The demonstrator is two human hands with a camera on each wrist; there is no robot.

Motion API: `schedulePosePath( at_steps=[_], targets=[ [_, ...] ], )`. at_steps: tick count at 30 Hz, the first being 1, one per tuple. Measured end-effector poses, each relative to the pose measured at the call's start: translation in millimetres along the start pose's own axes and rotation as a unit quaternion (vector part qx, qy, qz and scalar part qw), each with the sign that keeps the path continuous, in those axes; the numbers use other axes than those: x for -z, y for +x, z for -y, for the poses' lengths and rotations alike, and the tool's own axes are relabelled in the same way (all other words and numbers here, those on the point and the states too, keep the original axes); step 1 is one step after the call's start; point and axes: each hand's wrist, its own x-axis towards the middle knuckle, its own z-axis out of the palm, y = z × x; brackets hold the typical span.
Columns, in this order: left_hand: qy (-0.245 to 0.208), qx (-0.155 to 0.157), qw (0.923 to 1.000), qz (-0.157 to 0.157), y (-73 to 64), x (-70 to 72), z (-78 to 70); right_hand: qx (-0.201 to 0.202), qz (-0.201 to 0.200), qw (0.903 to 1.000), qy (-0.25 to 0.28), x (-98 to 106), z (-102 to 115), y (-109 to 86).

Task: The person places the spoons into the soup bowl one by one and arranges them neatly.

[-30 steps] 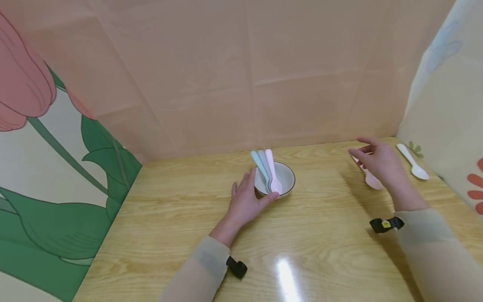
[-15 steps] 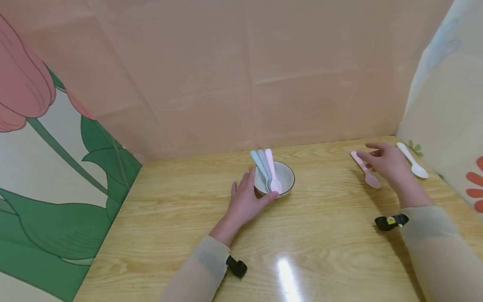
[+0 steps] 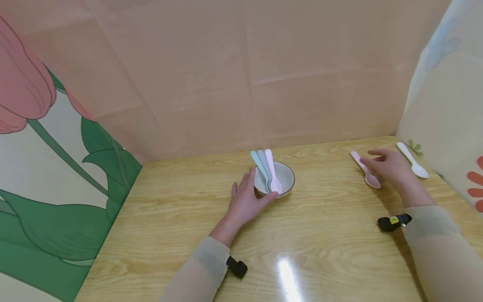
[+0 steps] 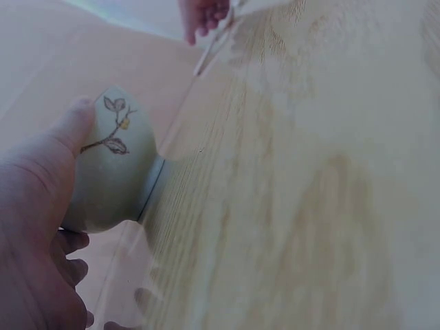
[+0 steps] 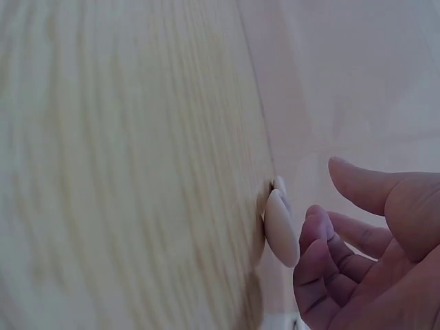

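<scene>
My left hand [image 3: 243, 205] grips the near left side of a small white bowl [image 3: 285, 176] with a dark rim. In the left wrist view the thumb lies at the rim of the bowl [image 4: 113, 182], whose outside bears a leafy branch. Three spoons lean in the bowl: a light blue spoon [image 3: 257, 160], a grey-blue spoon [image 3: 263, 158] and a pink spoon [image 3: 275, 183]. My right hand [image 3: 390, 168] hovers beside another pink spoon [image 3: 372, 180] lying on the table. Its thumb and loosely bent fingers are apart near that spoon's bowl [image 5: 280, 230] in the right wrist view.
A white spoon [image 3: 418, 170] lies on the wooden table [image 3: 320, 235] right of my right hand, close to the right-hand wall. A pink-beige backdrop [image 3: 188, 84] rises along the table's far edge. A printed tulip panel [image 3: 75, 218] stands at the left.
My right hand has moved right and lower toward the table, uncovering the handle of the pink spoon there. The left hand and the bowl stay in place.
</scene>
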Motion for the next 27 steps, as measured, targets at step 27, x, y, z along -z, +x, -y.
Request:
schedulePosePath(
  at_steps=[27],
  targets=[
    [0.000,-0.009,0.9999,-0.004,-0.5,1.3,2.5,-0.024,0.062,0.9977,-0.013,-4.1,-17.8,9.8]
  ],
)
